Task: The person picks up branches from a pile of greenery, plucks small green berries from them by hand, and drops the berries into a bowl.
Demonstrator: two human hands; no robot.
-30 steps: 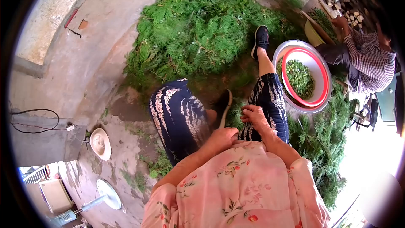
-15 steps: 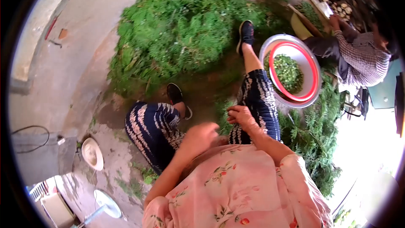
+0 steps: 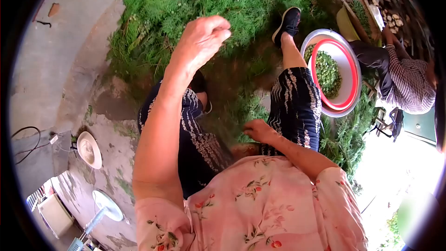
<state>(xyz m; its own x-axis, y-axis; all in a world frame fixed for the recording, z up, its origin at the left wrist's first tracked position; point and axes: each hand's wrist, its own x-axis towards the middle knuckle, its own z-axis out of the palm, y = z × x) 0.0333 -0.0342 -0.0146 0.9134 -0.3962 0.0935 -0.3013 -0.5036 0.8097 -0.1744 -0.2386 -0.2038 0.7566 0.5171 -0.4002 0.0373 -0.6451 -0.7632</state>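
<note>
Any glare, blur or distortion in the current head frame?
Head view, lower right: glare burns out to white; head view, corners: black, curved fisheye border; head view, centre: shaded ground between the legs looks murky and soft, while the left hand is brightly lit.

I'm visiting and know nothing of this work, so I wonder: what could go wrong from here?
The right leg is close beside the red-rimmed basin; a careless shift might bump it and spill the small green pieces inside.

The left hand is raised, bare, and the evergreen branches look twiggy; reaching among them could scratch it.
</note>
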